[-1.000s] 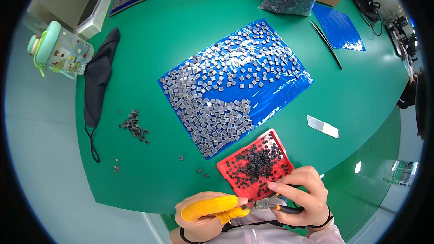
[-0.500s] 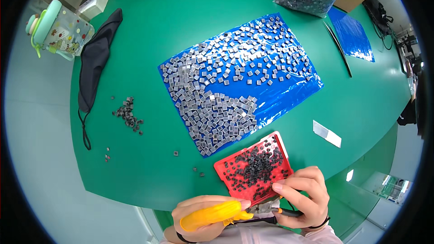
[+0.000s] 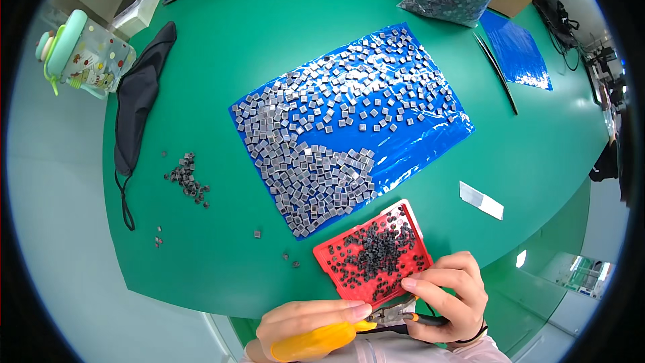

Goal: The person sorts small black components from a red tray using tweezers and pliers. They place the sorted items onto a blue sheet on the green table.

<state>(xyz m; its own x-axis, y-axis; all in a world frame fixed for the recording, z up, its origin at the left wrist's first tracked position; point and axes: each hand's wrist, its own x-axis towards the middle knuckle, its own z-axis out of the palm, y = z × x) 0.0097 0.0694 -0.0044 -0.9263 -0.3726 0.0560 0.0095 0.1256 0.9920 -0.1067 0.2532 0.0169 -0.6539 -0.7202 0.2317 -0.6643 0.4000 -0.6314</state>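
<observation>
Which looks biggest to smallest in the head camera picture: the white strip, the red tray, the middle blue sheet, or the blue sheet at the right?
1. Middle blue sheet
2. Red tray
3. Right blue sheet
4. White strip

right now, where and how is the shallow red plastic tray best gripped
Probably by the tray's left rim and right rim together, coming from the near side: the raised edges offer something to pinch, and a level two-sided hold should keep the loose, small black pieces inside from sliding.
</observation>
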